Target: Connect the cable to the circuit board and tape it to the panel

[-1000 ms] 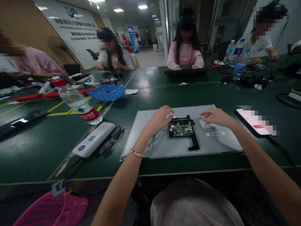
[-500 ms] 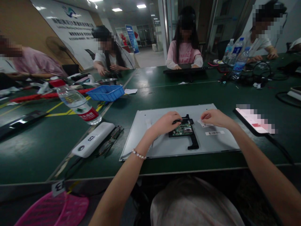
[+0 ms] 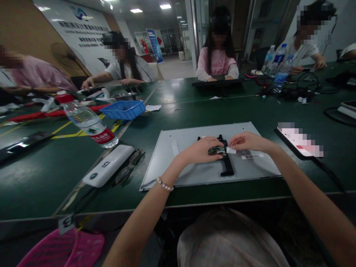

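Observation:
A green circuit board (image 3: 216, 150) is gripped along its edges by my left hand (image 3: 200, 150), thumb in front and fingers behind, covering much of it. It sits over a black plastic bracket (image 3: 228, 167) on a flat grey panel (image 3: 167, 167). Whether the board is lifted clear of the bracket I cannot tell. Just right of the board, my right hand (image 3: 247, 142) pinches a small white label (image 3: 231, 150) between thumb and fingers. A barcode sticker (image 3: 252, 157) lies on the panel below that hand.
Left of the panel are a white power bank (image 3: 109, 166), glasses (image 3: 129, 167), a water bottle (image 3: 91, 124) and a blue tray (image 3: 124, 110). A phone with a cable (image 3: 299, 142) lies to the right. Several people sit around the green table (image 3: 178, 107).
My left hand has closed around the circuit board, which now looks tilted. My right hand has moved left with the white label, up to the board's edge.

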A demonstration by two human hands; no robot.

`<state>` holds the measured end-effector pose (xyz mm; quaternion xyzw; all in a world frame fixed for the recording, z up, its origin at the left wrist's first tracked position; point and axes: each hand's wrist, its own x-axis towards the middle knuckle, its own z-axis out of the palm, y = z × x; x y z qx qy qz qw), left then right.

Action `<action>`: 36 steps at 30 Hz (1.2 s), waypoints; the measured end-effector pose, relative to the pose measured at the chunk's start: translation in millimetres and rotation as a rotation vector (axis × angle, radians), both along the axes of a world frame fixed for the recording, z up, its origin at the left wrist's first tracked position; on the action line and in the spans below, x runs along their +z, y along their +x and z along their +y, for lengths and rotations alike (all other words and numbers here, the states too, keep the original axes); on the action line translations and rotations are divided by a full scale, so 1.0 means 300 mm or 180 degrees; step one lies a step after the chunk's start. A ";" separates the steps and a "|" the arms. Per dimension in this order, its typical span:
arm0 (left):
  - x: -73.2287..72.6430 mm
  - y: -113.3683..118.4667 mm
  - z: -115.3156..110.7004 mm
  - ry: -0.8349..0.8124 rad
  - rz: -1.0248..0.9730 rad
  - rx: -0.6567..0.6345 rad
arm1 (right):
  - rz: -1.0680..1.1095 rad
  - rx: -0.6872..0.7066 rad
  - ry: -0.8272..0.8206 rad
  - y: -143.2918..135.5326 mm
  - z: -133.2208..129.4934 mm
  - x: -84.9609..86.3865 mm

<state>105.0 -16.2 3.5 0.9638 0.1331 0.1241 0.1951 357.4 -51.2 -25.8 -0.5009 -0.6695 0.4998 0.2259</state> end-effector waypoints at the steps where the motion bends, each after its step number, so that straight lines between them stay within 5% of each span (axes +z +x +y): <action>1: -0.002 0.003 -0.002 0.0014 0.0005 -0.0028 | 0.0001 0.0008 -0.0018 -0.003 0.001 -0.002; 25: -0.027 0.025 -0.034 0.0505 0.0158 -0.0056 | -0.0239 -0.0073 0.0327 -0.049 -0.016 0.000; 36: -0.020 0.025 -0.036 0.0507 0.0188 -0.0086 | -0.0949 0.0063 0.0709 -0.035 -0.016 -0.003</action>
